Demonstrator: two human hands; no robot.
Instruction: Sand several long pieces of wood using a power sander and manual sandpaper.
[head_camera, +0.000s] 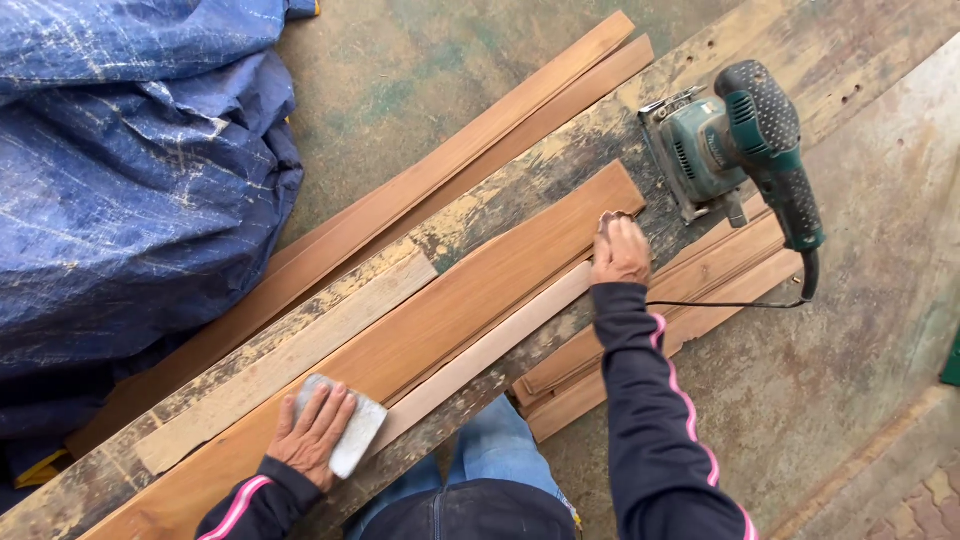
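Observation:
A long reddish-brown wooden board (470, 300) lies diagonally on a worn, paint-stained plank workbench (540, 170). My left hand (312, 432) presses flat on a pale grey sanding pad (355, 435) at the board's near end. My right hand (620, 250) holds the board's far end, fingers curled over its edge. A paler strip of wood (500, 345) lies along the board's right side. A green and black electric sander (735, 140) rests on the bench just beyond my right hand, its cable (730, 303) trailing back.
A crumpled blue tarpaulin (130, 170) fills the left. Long wooden slats (450, 160) lie on the concrete floor left of the bench; more slats (640, 350) are stacked to its right. My knees in blue jeans (490, 450) show below the bench.

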